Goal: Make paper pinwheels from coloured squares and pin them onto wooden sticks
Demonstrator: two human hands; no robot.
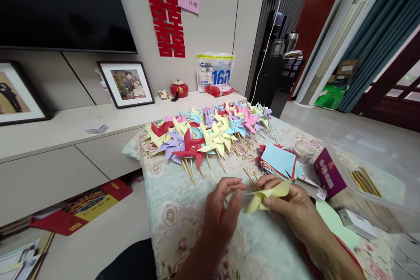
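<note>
at far left, two framed photos (126, 84) lean on a long pale cabinet top (65, 124) below a dark screen, with red printed sheets (82, 208) lying on the floor beside the cabinet's drawers. a table under a floral cloth (170, 218) juts toward the viewer, its left edge falling away just beyond the row of paper pinwheels (203, 135), whose sticks point down the cloth. bare cloth lies open between those sticks and the hands. the left hand (221, 216) hovers low over the cloth, fingers loosely curled and parted, tips close to a folded yellow paper (267, 194) but gripping nothing that can be made out. the right hand (293, 205) pinches that yellow paper between thumb and fingers, holding it just above the cloth near the table's middle. behind it rests a stack of coloured paper squares (278, 162), light blue on top, with a small round tin (303, 151) beside it. a purple box (328, 177) leans against a clear plastic tub (370, 203) of wooden sticks (364, 181), crowding the table's right edge.
</note>
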